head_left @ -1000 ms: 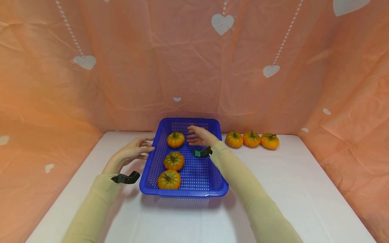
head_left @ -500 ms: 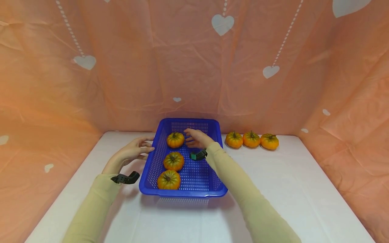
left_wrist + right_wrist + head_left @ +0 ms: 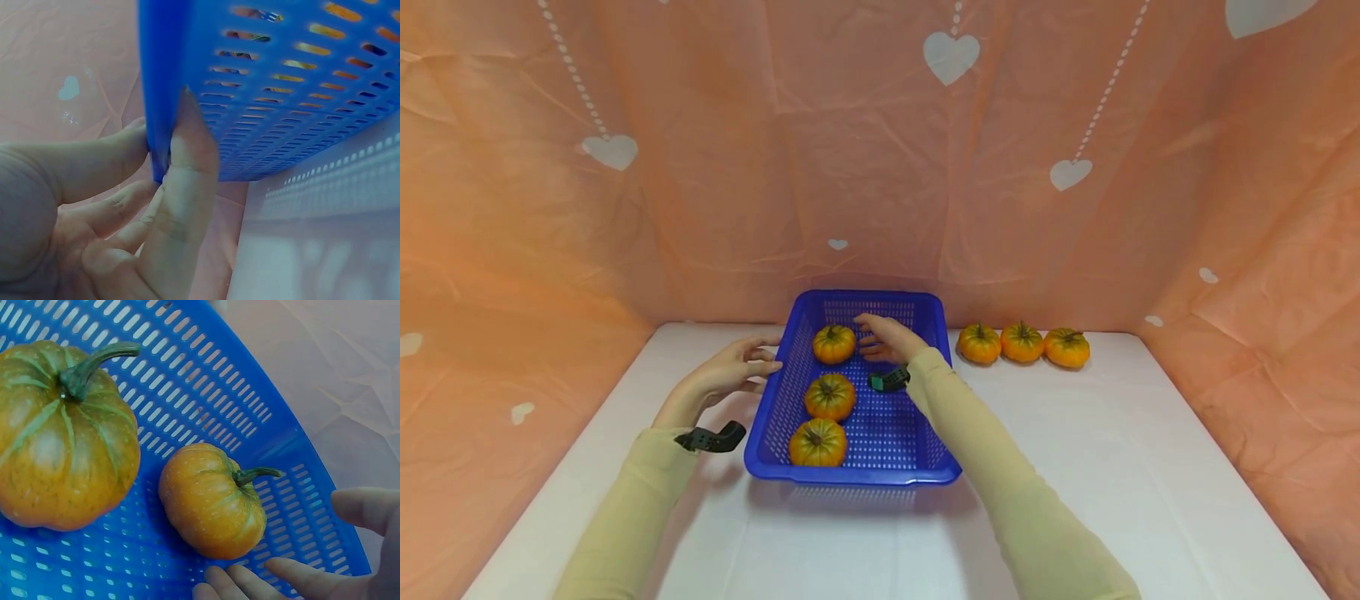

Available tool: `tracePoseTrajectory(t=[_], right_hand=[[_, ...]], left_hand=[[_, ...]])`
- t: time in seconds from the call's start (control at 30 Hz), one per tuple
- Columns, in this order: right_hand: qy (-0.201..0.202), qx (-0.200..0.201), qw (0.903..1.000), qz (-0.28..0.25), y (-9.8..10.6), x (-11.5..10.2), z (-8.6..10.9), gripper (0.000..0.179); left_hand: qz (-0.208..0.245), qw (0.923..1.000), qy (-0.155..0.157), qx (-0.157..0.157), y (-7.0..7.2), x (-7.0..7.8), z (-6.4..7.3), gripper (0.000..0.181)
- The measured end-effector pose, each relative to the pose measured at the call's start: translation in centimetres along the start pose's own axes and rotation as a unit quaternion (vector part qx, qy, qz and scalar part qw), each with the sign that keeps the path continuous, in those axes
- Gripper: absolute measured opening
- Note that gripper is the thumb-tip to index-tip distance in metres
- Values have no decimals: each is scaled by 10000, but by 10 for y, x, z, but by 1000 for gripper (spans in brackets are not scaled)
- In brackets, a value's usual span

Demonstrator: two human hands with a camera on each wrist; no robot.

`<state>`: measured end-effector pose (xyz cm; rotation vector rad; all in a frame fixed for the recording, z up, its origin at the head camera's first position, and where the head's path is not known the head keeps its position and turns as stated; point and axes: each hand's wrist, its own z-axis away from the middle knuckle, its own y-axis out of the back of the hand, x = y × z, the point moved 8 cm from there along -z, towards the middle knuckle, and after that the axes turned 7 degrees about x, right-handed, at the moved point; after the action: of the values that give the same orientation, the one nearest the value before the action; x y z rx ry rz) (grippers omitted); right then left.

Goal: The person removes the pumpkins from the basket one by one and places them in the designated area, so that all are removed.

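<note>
A blue plastic basket (image 3: 880, 477) with slotted walls holds three orange pumpkins along its left side: a far pumpkin (image 3: 833, 344), a middle pumpkin (image 3: 830, 397) and a near pumpkin (image 3: 817, 443). My left hand (image 3: 730, 372) pinches the basket's left rim; in the left wrist view the thumb lies on one side of the rim (image 3: 164, 75) and a finger on the other. My right hand (image 3: 891, 340) is inside the basket, just right of the far pumpkin. Its fingers (image 3: 300, 575) are spread and extended beside that pumpkin, holding nothing.
Three more pumpkins (image 3: 1022, 342) stand in a row on the white table (image 3: 1075, 467), right of the basket at the back. An orange cloth (image 3: 865, 167) with white hearts hangs behind and along both sides.
My right hand has shifted slightly left, closer to the far pumpkin, then stayed nearly still. The left hand, basket and pumpkins hold their places.
</note>
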<state>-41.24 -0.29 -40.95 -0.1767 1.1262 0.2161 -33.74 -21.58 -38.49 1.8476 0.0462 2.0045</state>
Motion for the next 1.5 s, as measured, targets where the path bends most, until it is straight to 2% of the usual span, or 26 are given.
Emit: tracePoseTrajectory(t=[0.3,0.53,0.8,1.1,1.37,1.5], right_hand=[[-28,-7,9996,285,-5,4,-5,63],[-15,134,9999,-38,-6,3,-8,62],[69,3,9994,-334,-12,2,-8,48],[57,-49,9999,96,-12,6,-9,52],[182,-72,9995,258,-14,7,-8,31],[271,-114,9988,403,-15,7,-7,28]], left_hand=[[-8,10000,-44,-1,-2,1,-1,59],[-1,10000,-71,-32,0,3,3,60],[-3,10000,-72,-35,0,4,2,60],[37,9999,-87,-112,-1,1,1,62],[2,9999,-75,-101,-2,2,2,61],[-19,9999,-76,-97,-2,3,3,61]])
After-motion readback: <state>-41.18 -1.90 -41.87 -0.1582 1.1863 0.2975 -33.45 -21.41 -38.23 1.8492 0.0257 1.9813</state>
